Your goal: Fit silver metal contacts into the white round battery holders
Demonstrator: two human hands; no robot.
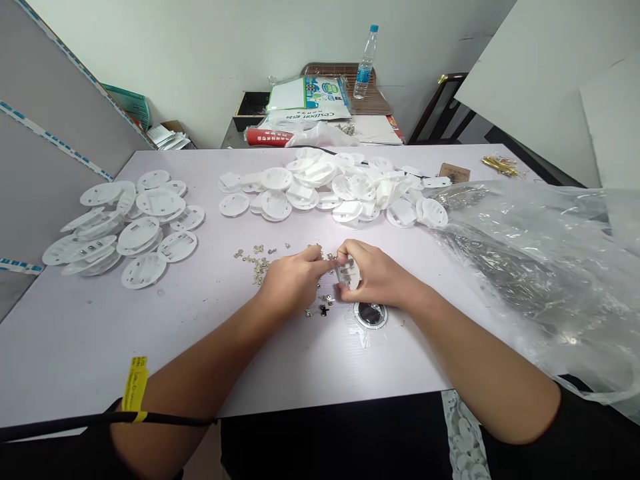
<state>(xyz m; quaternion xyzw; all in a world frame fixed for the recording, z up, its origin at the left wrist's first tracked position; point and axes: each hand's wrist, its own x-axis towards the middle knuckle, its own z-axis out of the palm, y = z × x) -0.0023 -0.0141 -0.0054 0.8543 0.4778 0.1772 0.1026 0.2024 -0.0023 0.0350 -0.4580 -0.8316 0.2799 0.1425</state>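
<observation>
My right hand (376, 272) grips a round white plastic cover (349, 275) by its edges, tilted up with its slotted face toward my left hand. Close against its left edge, my left hand (293, 279) has its fingers pinched together; whatever they hold is too small to make out. Small metal contact pieces (260, 265) lie scattered around and under the left hand, some brassy, others silvery (327, 300). Just below the right hand, a round white ring with a dark centre (371, 315) rests on clear tape or film on the table.
White round covers lie in a left pile (145, 233) and a long back heap (310, 177). A large clear plastic bag (530, 267) spreads over the right side, with gold-coloured thin parts (500, 165) behind it. A black cable (165, 418) crosses by my left forearm.
</observation>
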